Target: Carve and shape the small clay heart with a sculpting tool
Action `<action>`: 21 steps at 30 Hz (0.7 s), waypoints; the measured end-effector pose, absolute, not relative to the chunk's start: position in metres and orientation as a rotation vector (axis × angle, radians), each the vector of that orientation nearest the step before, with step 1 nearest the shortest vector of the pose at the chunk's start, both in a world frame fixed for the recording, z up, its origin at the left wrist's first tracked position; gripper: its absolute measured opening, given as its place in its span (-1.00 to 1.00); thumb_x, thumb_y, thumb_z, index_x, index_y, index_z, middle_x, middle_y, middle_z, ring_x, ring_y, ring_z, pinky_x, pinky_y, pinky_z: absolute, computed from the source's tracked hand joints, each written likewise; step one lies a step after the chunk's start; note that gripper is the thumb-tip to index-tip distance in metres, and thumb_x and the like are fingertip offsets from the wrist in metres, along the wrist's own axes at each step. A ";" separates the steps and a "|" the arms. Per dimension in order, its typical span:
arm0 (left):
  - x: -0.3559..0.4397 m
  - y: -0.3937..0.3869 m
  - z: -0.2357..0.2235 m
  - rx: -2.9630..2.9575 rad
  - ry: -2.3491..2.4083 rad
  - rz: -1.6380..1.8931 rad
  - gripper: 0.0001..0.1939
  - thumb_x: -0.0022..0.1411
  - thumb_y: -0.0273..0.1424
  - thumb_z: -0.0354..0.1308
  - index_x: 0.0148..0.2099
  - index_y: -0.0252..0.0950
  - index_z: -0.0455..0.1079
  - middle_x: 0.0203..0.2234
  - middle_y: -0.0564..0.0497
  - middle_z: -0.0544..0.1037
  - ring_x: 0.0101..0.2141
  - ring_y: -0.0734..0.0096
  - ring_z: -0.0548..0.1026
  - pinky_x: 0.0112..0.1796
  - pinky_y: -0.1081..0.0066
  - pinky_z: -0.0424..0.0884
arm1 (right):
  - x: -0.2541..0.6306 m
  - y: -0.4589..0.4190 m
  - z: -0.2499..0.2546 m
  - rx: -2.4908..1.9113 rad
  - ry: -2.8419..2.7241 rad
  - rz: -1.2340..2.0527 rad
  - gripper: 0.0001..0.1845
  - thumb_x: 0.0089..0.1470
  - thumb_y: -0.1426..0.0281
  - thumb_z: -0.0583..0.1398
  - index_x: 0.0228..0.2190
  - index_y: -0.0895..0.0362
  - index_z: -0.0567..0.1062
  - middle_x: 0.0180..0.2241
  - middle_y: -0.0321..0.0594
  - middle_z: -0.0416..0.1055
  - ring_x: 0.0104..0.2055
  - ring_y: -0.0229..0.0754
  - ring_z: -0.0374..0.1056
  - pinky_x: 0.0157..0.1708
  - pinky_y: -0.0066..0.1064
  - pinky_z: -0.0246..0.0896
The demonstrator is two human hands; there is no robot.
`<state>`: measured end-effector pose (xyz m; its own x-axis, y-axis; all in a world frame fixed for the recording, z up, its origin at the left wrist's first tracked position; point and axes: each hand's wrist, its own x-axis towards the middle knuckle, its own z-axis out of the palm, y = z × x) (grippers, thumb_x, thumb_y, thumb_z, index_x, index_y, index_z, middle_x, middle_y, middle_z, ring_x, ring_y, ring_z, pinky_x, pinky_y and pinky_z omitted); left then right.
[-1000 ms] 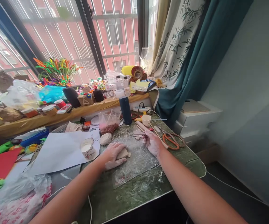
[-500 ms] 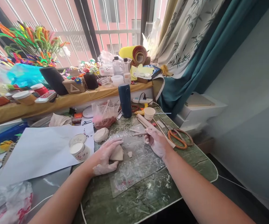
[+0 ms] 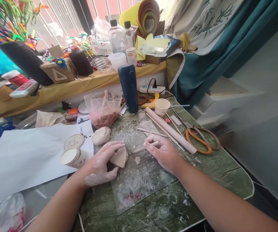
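My left hand (image 3: 105,161), coated in pale powder, curves around a flat, wedge-shaped piece of clay (image 3: 120,158) on a clear plastic sheet (image 3: 148,183). Its fingers lie along the far edge, the thumb near the close one. In my right hand (image 3: 162,149) is a slim stick-like modelling tool (image 3: 140,149), pinched between thumb and fingers, its tip pointing left toward the clay. A small clay scrap (image 3: 137,160) lies between the hands. Beyond my left hand sits a rounded lump of clay (image 3: 101,135).
A rolling pin (image 3: 170,130), thin sticks, scissors (image 3: 199,140) and a paper cup (image 3: 162,107) lie to the right. A dark blue bottle (image 3: 128,88) stands behind, beside a plastic bag (image 3: 105,111). An open white tub (image 3: 73,157) stands on white paper (image 3: 32,154) at left.
The view has moved closer and lower. My right hand has brought the tool down near the sheet, closer to the clay piece. My left hand stays around the clay.
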<state>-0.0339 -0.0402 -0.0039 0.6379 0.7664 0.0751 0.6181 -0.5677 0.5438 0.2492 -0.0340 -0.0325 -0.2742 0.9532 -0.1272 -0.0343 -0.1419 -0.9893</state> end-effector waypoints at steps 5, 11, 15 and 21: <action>-0.033 -0.039 -0.003 2.385 1.054 0.430 -0.23 0.08 -0.54 0.13 0.35 -0.14 0.13 0.29 -0.13 0.32 0.28 0.08 0.33 0.28 0.04 0.30 | 0.250 -0.035 -0.022 -1.134 -1.333 1.536 -0.80 0.16 0.19 0.28 -0.34 0.07 0.50 -0.56 -0.41 0.24 -0.56 -0.30 0.08 -0.55 -0.44 -0.05; -0.037 -0.041 -0.002 2.348 1.108 0.347 -0.11 0.11 -0.51 0.17 0.45 -0.14 0.00 0.35 -0.14 0.25 0.32 0.01 0.27 0.31 0.00 0.25 | 0.253 -0.037 -0.018 -1.150 -1.399 1.510 -0.86 0.15 0.26 0.26 -0.35 0.07 0.49 -0.53 -0.38 0.31 -0.55 -0.30 0.11 -0.55 -0.45 0.00; -0.038 -0.041 -0.003 2.330 1.150 0.324 -0.10 0.13 -0.48 0.22 0.47 -0.14 -0.01 0.34 -0.14 0.27 0.30 0.00 0.29 0.31 0.04 0.25 | 0.254 -0.036 -0.022 -1.141 -1.448 1.474 -0.88 0.15 0.28 0.25 -0.37 0.06 0.49 -0.52 -0.38 0.33 -0.54 -0.29 0.13 -0.54 -0.45 0.01; -0.036 -0.041 -0.002 2.325 1.132 0.324 -0.07 0.08 -0.54 0.17 0.46 -0.15 -0.02 0.32 -0.13 0.29 0.29 0.03 0.31 0.29 0.07 0.27 | 0.254 -0.035 -0.023 -1.147 -1.477 1.440 -0.90 0.13 0.33 0.25 -0.40 0.07 0.49 -0.52 -0.38 0.32 -0.53 -0.27 0.14 -0.51 -0.43 0.00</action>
